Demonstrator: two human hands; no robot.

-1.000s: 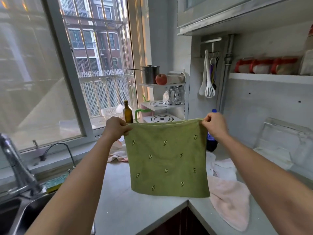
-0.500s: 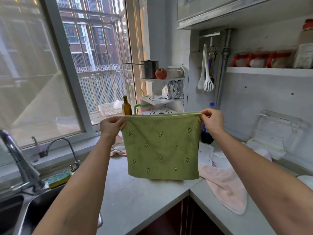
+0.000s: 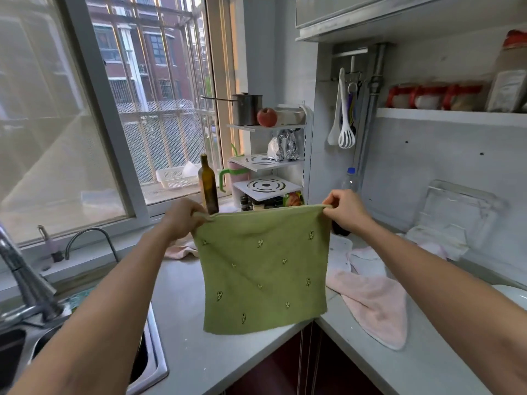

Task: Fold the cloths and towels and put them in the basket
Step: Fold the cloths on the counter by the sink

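green towel (image 3: 263,269): square, small dark motifs scattered over it, held up spread flat above the corner of the grey countertop (image 3: 182,346). top edge stretched between both hands, sagging slightly toward the left corner; lower edge hangs at or just above the counter's front edge, contact not clear. against the frame half a second ago it sits lower in view and tilts more, the left top corner dropped below the right; a second ago the top edge ran nearly level.

left hand (image 3: 182,219): fingers curled, pinching the towel's top left corner. now lower relative to the dark glass bottle (image 3: 208,185), which shows almost whole behind it.

right hand (image 3: 346,209): thumb and fingers pinching the top right corner, as before.

pink towel (image 3: 373,303): lying loose on the counter to the right of the green one, one end drooping toward the counter's front edge. place unchanged.

second pink cloth (image 3: 179,248): crumpled on the counter behind the left hand, partly hidden.

white cloth (image 3: 342,252): flat on the counter, behind the green towel's right edge.

sink (image 3: 154,349): steel, lower left, faucet (image 3: 25,275) beside it.

corner rack (image 3: 268,163): pot and apple on the top tier.
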